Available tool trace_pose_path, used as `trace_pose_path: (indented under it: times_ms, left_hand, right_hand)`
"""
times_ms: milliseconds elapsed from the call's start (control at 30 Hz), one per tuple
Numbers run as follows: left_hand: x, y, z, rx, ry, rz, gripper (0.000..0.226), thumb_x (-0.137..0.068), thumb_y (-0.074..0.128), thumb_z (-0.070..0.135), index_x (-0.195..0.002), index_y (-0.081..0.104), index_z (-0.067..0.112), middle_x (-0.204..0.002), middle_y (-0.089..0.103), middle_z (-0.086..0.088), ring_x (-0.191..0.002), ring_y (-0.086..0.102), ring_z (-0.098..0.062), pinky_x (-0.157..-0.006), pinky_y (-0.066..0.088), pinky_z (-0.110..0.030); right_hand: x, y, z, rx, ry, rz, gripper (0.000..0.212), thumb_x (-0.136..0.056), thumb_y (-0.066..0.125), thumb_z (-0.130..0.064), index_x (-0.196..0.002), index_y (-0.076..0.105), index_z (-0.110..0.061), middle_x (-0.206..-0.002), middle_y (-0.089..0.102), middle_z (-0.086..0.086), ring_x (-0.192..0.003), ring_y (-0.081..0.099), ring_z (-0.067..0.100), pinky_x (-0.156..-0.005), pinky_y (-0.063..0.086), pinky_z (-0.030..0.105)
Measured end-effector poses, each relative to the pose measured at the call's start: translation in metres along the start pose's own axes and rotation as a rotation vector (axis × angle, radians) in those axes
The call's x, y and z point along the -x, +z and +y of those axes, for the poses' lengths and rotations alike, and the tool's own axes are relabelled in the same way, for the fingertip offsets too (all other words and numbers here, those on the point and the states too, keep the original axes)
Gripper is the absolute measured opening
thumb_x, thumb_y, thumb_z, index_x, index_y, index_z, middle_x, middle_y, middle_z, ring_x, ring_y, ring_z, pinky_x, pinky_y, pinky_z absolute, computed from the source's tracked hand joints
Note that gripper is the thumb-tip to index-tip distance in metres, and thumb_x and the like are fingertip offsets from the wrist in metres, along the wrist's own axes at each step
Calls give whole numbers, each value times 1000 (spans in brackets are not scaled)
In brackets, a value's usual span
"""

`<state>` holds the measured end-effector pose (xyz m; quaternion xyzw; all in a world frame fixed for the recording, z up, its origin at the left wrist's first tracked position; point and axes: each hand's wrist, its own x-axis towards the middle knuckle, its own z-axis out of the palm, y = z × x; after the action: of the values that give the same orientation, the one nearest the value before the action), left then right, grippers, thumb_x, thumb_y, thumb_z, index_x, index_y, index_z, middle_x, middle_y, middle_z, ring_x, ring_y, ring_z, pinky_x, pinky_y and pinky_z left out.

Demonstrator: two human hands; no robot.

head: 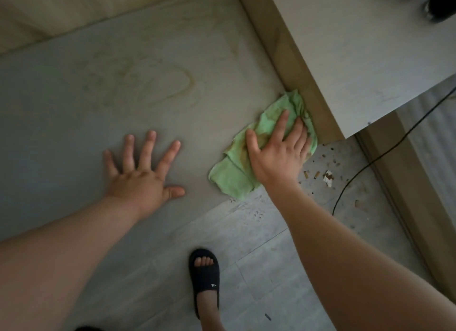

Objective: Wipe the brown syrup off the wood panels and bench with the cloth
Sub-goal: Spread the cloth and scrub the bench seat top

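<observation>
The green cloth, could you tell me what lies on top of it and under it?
The right hand presses flat on the green cloth, fingers fairly straight. Under it is the bench; that patch of surface is covered and cannot be seen.

My left hand [142,180] lies flat, fingers spread, on the bench [61,138], near its front edge. To its right, my right hand [278,155] presses flat on the cloth [232,177], which lies at the bench's right end, touching the upright wood panel [293,66]. A tabletop [357,59] extends right from the panel's top. Syrup streaks [182,89] lie behind my left hand. On the floor [246,244] before the bench stands my slipper [204,274]; scraps [328,176] and a cable [385,150] lie further right.
</observation>
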<state>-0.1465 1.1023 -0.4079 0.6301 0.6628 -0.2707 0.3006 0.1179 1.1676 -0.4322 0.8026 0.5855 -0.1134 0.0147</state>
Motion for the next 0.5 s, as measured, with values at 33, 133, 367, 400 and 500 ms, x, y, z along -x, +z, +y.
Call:
trace_pose_path:
  times_ms: [33, 133, 367, 400, 500]
  left_hand:
    - [0, -1, 0, -3, 0, -11, 93, -85, 26, 88, -123, -54, 58, -145, -59, 4, -148, -37, -41, -117, -12, -73]
    - [-2, 0, 1, -12, -8, -37, 94, -84, 25, 89, -124, -54, 58, -133, -65, 6, -147, -39, -41, -116, -13, -73]
    - [-7, 3, 0, 3, -7, -55, 96, -85, 26, 88, -122, -57, 55, -131, -69, 6, -143, -44, -42, -112, -17, -75]
    - [-7, 4, 0, 8, -6, -52, 97, -85, 27, 88, -121, -58, 55, -130, -69, 6, -143, -45, -42, -112, -18, -75]
    - [-7, 4, -1, 20, 12, -39, 97, -85, 28, 88, -118, -58, 55, -128, -69, 7, -143, -45, -42, -111, -19, -75]
  right_hand:
    - [-4, 1, -7, -30, 35, -7, 101, -91, 25, -84, -166, -4, -22, -169, 8, 21, -158, 5, 35, -128, -4, 50]
    - [-26, 0, -38, -108, 142, -26, 109, -87, 26, -86, -166, -5, -17, -169, 8, 23, -157, 4, 37, -127, -4, 51]
    - [-73, 1, -90, -100, 57, 21, 114, -84, 31, -84, -165, 0, -10, -168, 11, 25, -156, 9, 39, -127, 1, 50]
    - [-80, 0, -96, -80, -11, 16, 114, -84, 32, -85, -166, 1, -12, -169, 11, 24, -157, 9, 38, -127, 2, 50]
    - [-98, -5, -96, -14, -233, -14, 107, -86, 33, -84, -166, 2, -20, -172, 5, 18, -158, 6, 35, -128, 3, 49]
